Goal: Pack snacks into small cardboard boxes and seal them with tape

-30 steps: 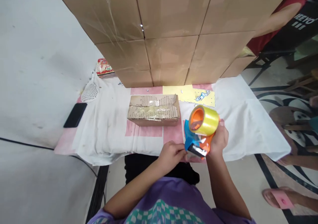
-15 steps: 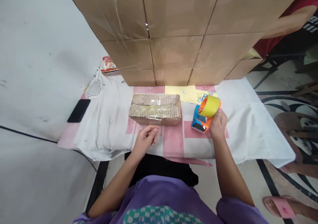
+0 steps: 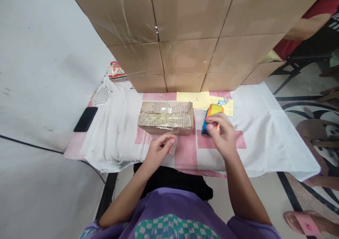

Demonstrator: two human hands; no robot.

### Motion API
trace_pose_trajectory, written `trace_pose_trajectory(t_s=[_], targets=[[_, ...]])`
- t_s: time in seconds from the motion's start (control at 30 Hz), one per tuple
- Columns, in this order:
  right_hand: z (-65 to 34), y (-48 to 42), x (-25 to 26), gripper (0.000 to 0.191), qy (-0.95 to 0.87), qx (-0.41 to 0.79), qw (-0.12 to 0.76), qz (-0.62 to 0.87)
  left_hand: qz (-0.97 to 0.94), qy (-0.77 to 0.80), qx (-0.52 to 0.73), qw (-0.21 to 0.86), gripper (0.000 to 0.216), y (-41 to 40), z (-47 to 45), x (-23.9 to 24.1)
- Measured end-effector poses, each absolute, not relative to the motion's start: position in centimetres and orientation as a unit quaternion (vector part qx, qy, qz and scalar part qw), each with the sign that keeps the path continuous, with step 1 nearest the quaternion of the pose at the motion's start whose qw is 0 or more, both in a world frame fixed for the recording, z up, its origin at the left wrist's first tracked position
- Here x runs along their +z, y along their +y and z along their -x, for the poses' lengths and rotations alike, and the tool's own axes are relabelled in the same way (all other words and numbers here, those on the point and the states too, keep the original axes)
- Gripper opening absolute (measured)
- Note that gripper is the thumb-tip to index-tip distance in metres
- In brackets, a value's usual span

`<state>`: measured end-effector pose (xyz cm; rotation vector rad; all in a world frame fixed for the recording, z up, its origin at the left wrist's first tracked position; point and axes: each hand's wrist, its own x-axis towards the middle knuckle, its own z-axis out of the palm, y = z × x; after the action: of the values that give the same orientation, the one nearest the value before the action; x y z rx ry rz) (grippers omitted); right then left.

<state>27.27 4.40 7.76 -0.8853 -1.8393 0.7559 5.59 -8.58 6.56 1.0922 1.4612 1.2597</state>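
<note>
A small cardboard box (image 3: 166,120) lies on the cloth, clear tape across its ragged, corrugated top. Just in front of its near side, my left hand (image 3: 160,149) is closed, thumb against forefinger, on a strip of clear tape (image 3: 173,147). The strip is see-through, and I cannot tell whether its far end touches the box. To the right of the box rests a tape dispenser (image 3: 215,109), blue and orange with a yellow roll. My right hand (image 3: 225,134) is in front of the dispenser, fingers apart and partly hiding it, with nothing visible in its grip.
Stacked large cartons (image 3: 188,55) wall off the table's back. Yellow printed paper (image 3: 192,98) lies before them. On the left are a black phone (image 3: 85,119), a white perforated scoop (image 3: 101,97) and a red packet (image 3: 116,70). Another person's arm (image 3: 307,27) shows at right.
My right hand has set the tape dispenser down on the cloth and let go of it, moving slightly left. My left hand has shifted a little right, and a tape strip now shows at its fingertips.
</note>
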Motion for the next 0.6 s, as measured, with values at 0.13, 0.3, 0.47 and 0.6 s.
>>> trace_pose_trajectory(t_s=[0.13, 0.3, 0.47, 0.6], targets=[[-23.4, 1.4, 11.7, 0.008, -0.853, 0.353, 0.322, 0.211, -0.471, 0.582, 0.493, 0.443, 0.027, -8.8, -6.7, 6.8], [-21.9, 1.1, 13.0, 0.016, -0.897, 0.270, 0.272, 0.219, -0.391, 0.566, 0.501, 0.525, 0.042, -9.2, -6.5, 6.8], [-21.2, 1.7, 14.6, 0.013, -0.882, 0.299, 0.297, 0.210, -0.359, 0.575, 0.529, 0.510, 0.058, -9.8, -5.1, 8.6], [-19.4, 3.9, 15.5, 0.012, -0.869, 0.335, 0.291, 0.218, -0.382, 0.557, 0.589, 0.444, 0.040, -9.4, -5.2, 9.7]])
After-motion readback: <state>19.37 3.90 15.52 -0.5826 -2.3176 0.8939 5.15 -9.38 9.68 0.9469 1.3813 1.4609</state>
